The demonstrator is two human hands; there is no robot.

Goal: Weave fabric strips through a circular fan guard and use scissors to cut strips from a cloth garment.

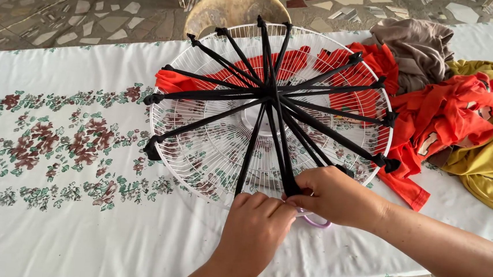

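- A black fabric strip (pixel 284 158) is pinched at its near end by the right hand (pixel 335 194), fingers closed on it at the near rim of the white fan guard (pixel 210 159).
- Just left of that pinch, the left hand (pixel 254 229) is curled against the same rim; whether it grasps anything cannot be told.
- Beyond the grip, more black strips are seen fanned from the guard's centre to knots at its rim.
- A lilac ring (pixel 317 222) peeks out beneath the right hand.
- Further right, a pile of red and yellow clothes (pixel 461 124) is heaped on the floral tablecloth (pixel 55 142).

Looking like a home patio: counter (pixel 50 211) wearing a floral cloth, mosaic stone floor (pixel 53 9), clothes (pixel 462 119) lying heaped.
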